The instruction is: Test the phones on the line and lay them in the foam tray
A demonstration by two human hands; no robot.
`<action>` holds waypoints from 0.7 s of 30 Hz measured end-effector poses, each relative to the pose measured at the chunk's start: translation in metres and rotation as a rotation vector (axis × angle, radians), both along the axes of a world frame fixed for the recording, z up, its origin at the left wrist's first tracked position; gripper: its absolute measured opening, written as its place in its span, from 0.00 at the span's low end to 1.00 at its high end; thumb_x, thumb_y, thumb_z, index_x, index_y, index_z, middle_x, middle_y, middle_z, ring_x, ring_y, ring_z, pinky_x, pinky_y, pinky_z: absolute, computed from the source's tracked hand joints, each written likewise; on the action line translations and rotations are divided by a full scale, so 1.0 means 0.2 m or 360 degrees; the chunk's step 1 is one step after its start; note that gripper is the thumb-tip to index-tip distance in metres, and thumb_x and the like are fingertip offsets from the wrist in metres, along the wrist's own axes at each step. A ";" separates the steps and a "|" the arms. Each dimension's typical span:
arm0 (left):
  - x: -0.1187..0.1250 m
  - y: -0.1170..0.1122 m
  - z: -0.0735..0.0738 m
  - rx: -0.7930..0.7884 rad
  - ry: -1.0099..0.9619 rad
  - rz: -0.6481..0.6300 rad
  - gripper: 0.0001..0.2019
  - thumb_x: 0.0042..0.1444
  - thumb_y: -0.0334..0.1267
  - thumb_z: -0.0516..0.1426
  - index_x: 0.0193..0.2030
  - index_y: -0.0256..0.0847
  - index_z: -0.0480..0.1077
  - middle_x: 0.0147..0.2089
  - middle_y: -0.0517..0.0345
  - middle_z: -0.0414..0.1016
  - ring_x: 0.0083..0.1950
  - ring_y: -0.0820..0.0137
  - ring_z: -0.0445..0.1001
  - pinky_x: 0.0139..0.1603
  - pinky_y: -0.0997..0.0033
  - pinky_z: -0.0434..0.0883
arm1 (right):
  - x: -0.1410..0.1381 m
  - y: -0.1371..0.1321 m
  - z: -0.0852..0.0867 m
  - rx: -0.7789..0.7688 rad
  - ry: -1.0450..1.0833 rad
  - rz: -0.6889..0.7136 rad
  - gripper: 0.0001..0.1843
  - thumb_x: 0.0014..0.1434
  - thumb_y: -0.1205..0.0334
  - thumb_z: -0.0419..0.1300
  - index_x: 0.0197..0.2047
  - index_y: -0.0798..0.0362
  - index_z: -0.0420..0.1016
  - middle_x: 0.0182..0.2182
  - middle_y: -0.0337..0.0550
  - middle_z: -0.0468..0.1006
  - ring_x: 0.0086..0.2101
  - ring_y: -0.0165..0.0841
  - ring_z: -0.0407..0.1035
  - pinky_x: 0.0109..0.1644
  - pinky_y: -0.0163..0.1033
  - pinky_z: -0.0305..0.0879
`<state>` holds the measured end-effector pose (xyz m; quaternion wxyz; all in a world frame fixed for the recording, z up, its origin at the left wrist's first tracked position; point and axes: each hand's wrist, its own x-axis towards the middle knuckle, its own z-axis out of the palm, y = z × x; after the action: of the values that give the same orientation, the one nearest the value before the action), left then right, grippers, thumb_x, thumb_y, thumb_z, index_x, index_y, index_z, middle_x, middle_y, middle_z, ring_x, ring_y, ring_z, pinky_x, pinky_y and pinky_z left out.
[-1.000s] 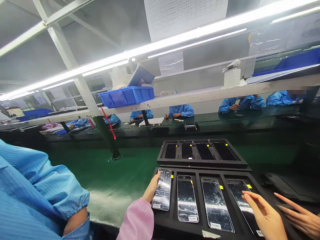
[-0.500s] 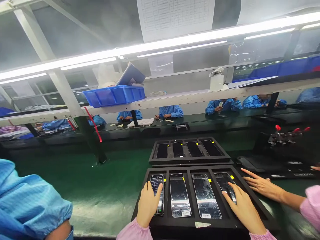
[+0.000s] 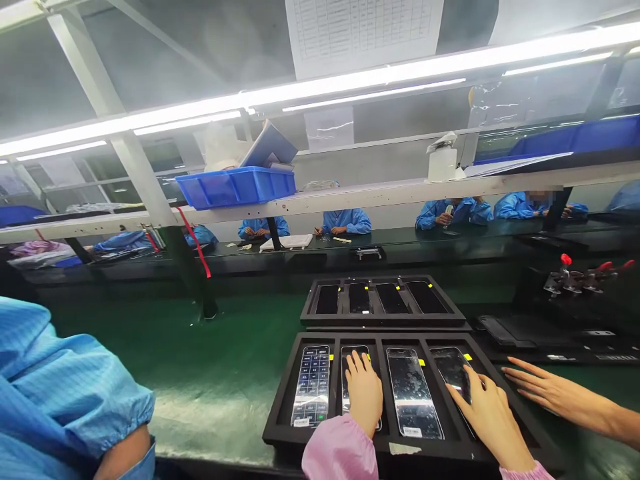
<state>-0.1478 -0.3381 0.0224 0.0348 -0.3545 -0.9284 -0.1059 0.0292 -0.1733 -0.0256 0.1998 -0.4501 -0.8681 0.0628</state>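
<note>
left hand (image 3: 364, 392): open, fingers extended over second phone (image 3: 345, 380) | right hand (image 3: 490, 410): thumb and forefinger parted over fourth phone (image 3: 449, 365), cannot tell if gripping | both phones in slots of black tray (image 3: 281, 413) on green desk (image 3: 225, 373) | first phone (image 3: 313, 383): screen lit | co-worker's hand (image 3: 553, 390): beside tray, fingers outstretched

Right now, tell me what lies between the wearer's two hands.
In the head view, one dark phone lies between the left hand and the right hand, in the front tray, a white label near its lower end.
</note>
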 end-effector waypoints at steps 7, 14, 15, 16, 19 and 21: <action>0.01 -0.01 -0.01 0.0002 -0.0028 0.0022 0.25 0.53 0.24 0.46 0.60 0.27 0.57 0.63 0.31 0.54 0.64 0.46 0.52 0.56 0.47 0.64 | -0.03 -0.03 0.07 -0.0085 -0.0068 -0.0099 0.35 0.56 0.39 0.41 0.57 0.55 0.60 0.45 0.55 0.64 0.44 0.51 0.61 0.40 0.50 0.63; 0.01 -0.04 0.03 0.0080 -0.0078 0.0004 0.25 0.55 0.24 0.43 0.61 0.30 0.56 0.64 0.35 0.54 0.65 0.50 0.52 0.58 0.48 0.61 | -0.02 -0.06 0.08 -0.0055 -0.0005 -0.0097 0.35 0.58 0.41 0.39 0.60 0.56 0.55 0.47 0.57 0.63 0.46 0.53 0.61 0.40 0.52 0.65; 0.02 -0.07 0.04 0.0098 -0.0078 -0.0005 0.25 0.56 0.26 0.43 0.62 0.31 0.54 0.65 0.37 0.52 0.66 0.51 0.50 0.59 0.49 0.60 | -0.02 -0.08 0.09 0.0008 0.0044 -0.0079 0.34 0.59 0.42 0.38 0.60 0.56 0.55 0.49 0.58 0.62 0.48 0.53 0.60 0.41 0.52 0.65; 0.03 -0.09 0.05 0.0128 -0.0077 -0.0013 0.25 0.58 0.28 0.42 0.63 0.33 0.51 0.66 0.39 0.50 0.66 0.52 0.48 0.60 0.49 0.58 | -0.02 -0.10 0.11 0.0095 0.0118 -0.0048 0.33 0.60 0.43 0.38 0.60 0.56 0.54 0.51 0.59 0.60 0.51 0.53 0.58 0.43 0.53 0.64; 0.08 -0.19 0.02 0.0327 -0.0094 0.0014 0.27 0.59 0.37 0.44 0.66 0.37 0.45 0.69 0.46 0.43 0.68 0.54 0.42 0.62 0.49 0.56 | -0.07 -0.23 0.18 0.0270 0.0429 0.0146 0.27 0.63 0.48 0.39 0.59 0.54 0.54 0.58 0.55 0.51 0.56 0.47 0.53 0.53 0.51 0.60; 0.14 -0.25 -0.05 0.0527 -0.0096 0.0032 0.28 0.58 0.39 0.46 0.65 0.36 0.48 0.68 0.47 0.46 0.68 0.54 0.45 0.62 0.50 0.58 | -0.13 -0.33 0.21 0.0152 0.0542 0.0366 0.23 0.64 0.51 0.41 0.59 0.49 0.52 0.60 0.48 0.49 0.56 0.40 0.55 0.54 0.45 0.62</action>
<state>-0.1203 -0.3888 0.0132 0.0659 -0.3312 -0.9024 -0.2677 0.0031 -0.2397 0.0163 0.3562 -0.3209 -0.8694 0.1193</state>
